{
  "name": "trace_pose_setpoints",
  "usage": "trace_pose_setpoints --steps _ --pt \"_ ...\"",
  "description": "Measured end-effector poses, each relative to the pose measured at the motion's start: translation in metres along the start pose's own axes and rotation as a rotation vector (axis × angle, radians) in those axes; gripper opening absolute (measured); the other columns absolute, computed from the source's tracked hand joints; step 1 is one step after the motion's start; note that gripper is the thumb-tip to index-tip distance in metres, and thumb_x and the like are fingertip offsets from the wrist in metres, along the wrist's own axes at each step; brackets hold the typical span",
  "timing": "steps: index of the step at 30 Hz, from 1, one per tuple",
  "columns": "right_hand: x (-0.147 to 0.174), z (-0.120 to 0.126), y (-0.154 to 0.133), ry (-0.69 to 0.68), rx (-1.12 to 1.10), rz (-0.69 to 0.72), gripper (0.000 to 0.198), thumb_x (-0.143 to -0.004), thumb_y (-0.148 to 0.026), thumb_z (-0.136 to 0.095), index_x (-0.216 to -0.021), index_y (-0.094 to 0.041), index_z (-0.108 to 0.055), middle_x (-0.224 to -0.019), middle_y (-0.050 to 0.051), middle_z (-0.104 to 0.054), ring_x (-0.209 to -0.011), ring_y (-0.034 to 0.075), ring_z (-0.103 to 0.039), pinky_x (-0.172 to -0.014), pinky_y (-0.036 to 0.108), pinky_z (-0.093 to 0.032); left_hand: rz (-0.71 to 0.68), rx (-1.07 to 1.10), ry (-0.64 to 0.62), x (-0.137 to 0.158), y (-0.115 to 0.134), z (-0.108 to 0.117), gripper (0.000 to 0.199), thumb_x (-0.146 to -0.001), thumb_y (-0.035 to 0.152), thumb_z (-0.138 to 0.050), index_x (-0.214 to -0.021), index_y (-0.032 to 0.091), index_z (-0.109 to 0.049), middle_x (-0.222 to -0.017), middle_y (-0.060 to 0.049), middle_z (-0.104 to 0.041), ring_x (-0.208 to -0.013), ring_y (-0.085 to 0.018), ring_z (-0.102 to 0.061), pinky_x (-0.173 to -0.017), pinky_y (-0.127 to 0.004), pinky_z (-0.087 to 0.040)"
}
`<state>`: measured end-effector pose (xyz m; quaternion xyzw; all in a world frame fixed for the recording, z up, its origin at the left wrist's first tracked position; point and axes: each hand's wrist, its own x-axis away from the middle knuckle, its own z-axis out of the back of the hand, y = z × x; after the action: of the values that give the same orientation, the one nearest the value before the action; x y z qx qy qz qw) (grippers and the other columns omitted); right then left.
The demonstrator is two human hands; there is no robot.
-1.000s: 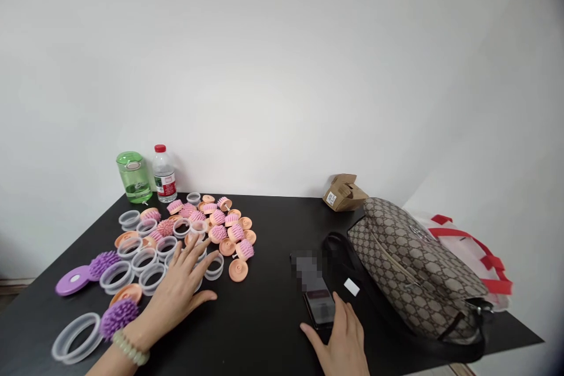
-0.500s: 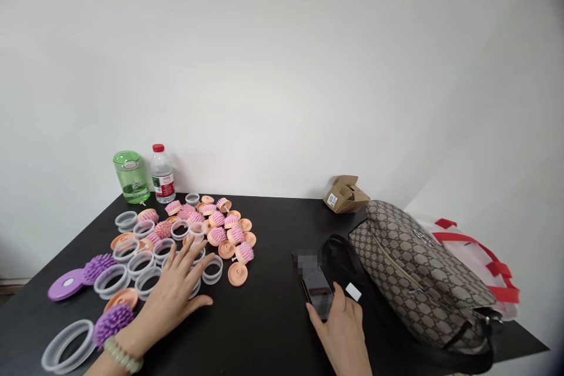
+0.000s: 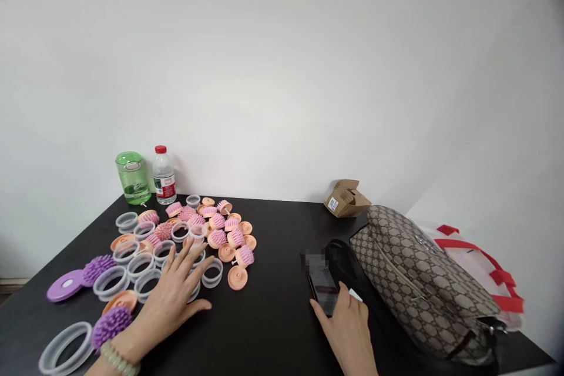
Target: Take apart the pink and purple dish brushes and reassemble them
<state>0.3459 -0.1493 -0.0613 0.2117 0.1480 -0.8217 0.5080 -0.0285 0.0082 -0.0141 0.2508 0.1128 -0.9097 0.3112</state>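
My left hand (image 3: 174, 288), wearing a beaded bracelet (image 3: 118, 358), lies with fingers spread over several clear plastic rings (image 3: 148, 286). Pink bristled brush heads (image 3: 217, 239) on peach bases and a loose peach disc (image 3: 238, 277) lie beyond its fingertips. Next to my left wrist is a purple bristled head (image 3: 111, 326). At the right, my right hand (image 3: 349, 323) grips the lower end of a dark smartphone (image 3: 325, 289) between thumb and fingers, with the phone low at the table. A small white piece (image 3: 355, 294) is partly hidden behind this hand.
A patterned bag (image 3: 423, 282) with a black strap fills the table's right side, beside a white-and-red bag (image 3: 480, 267). An open cardboard box (image 3: 346, 198) stands near the wall. A green container (image 3: 133, 179) and a water bottle (image 3: 164, 176) stand at back left.
My right hand and the phone have shifted a little to the right, and the hand now covers part of the white piece. The left hand stays nearly still.
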Motion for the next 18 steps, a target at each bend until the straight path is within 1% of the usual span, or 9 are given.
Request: trace_pose_setpoints --steps 2,4,7,9,11,13,15,18 --pt "0.004 0.002 0.001 0.012 -0.046 -0.011 0.087 -0.093 -0.071 -0.023 -0.133 0.003 -0.045 -0.103 0.028 -0.061 -0.102 0.043 -0.060 -0.089 0.053 -0.048 -0.008 0.001 0.002 -0.001 0.001 0.000 0.077 -0.079 0.037 -0.078 -0.147 0.023 -0.043 -0.157 -0.019 -0.038 -0.146 -0.047 -0.026 -0.111 -0.074 -0.025" --pt "0.006 0.005 -0.002 0.040 -0.106 -0.006 0.088 -0.091 -0.075 -0.023 -0.135 -0.002 -0.045 -0.109 0.027 -0.060 -0.109 0.045 -0.057 -0.091 0.056 -0.047 -0.010 0.000 0.005 -0.002 0.003 0.002 0.074 -0.081 0.036 -0.077 -0.146 0.023 -0.045 -0.156 -0.018 -0.039 -0.146 -0.046 -0.027 -0.111 -0.073 -0.026" --pt "0.003 0.010 -0.017 0.075 -0.227 0.040 0.079 -0.092 -0.071 -0.031 -0.137 -0.008 -0.044 -0.121 0.026 -0.058 -0.122 0.047 -0.049 -0.095 0.059 -0.046 -0.019 -0.002 0.009 -0.004 0.006 0.008 0.068 -0.084 0.035 -0.074 -0.144 0.022 -0.047 -0.154 -0.018 -0.042 -0.146 -0.045 -0.029 -0.111 -0.071 -0.029" --pt "-0.002 0.015 -0.036 0.071 -0.313 0.096 0.067 -0.094 -0.062 -0.041 -0.138 -0.011 -0.043 -0.127 0.024 -0.057 -0.128 0.045 -0.046 -0.096 0.058 -0.047 -0.033 -0.005 0.011 -0.005 0.007 0.010 0.064 -0.085 0.034 -0.072 -0.143 0.021 -0.048 -0.153 -0.019 -0.044 -0.146 -0.044 -0.030 -0.111 -0.070 -0.030" --pt "-0.011 0.022 -0.062 0.047 -0.391 0.173 0.058 -0.093 -0.048 -0.054 -0.138 -0.013 -0.043 -0.131 0.022 -0.055 -0.130 0.043 -0.044 -0.100 0.057 -0.047 -0.047 -0.007 0.016 -0.005 0.006 0.010 0.061 -0.086 0.033 -0.071 -0.142 0.020 -0.049 -0.151 -0.019 -0.046 -0.145 -0.044 -0.031 -0.111 -0.070 -0.031" --pt "-0.025 0.030 -0.091 -0.015 -0.458 0.244 0.059 -0.087 -0.035 -0.066 -0.139 -0.015 -0.044 -0.133 0.019 -0.056 -0.132 0.041 -0.044 -0.102 0.055 -0.047 -0.061 -0.008 0.032 -0.004 0.003 0.007 0.059 -0.088 0.033 -0.069 -0.142 0.021 -0.049 -0.149 -0.018 -0.048 -0.145 -0.045 -0.032 -0.110 -0.071 -0.032" --pt "-0.041 0.037 -0.120 -0.098 -0.505 0.293 0.063 -0.082 -0.026 -0.072 -0.138 -0.013 -0.046 -0.134 0.019 -0.056 -0.132 0.040 -0.045 -0.105 0.054 -0.046 -0.075 -0.011 0.051 -0.002 -0.002 0.002 0.057 -0.089 0.034 -0.068 -0.142 0.021 -0.049 -0.147 -0.018 -0.050 -0.144 -0.044 -0.033 -0.110 -0.071 -0.032" --pt "-0.065 0.040 -0.155 -0.224 -0.600 0.295 0.063 -0.079 -0.024 -0.076 -0.135 -0.011 -0.050 -0.128 0.019 -0.058 -0.120 0.036 -0.055 -0.102 0.050 -0.049 -0.099 -0.020 0.079 0.001 -0.011 -0.006 0.054 -0.089 0.035 -0.067 -0.139 0.022 -0.052 -0.144 -0.017 -0.053 -0.143 -0.043 -0.037 -0.112 -0.069 -0.029"
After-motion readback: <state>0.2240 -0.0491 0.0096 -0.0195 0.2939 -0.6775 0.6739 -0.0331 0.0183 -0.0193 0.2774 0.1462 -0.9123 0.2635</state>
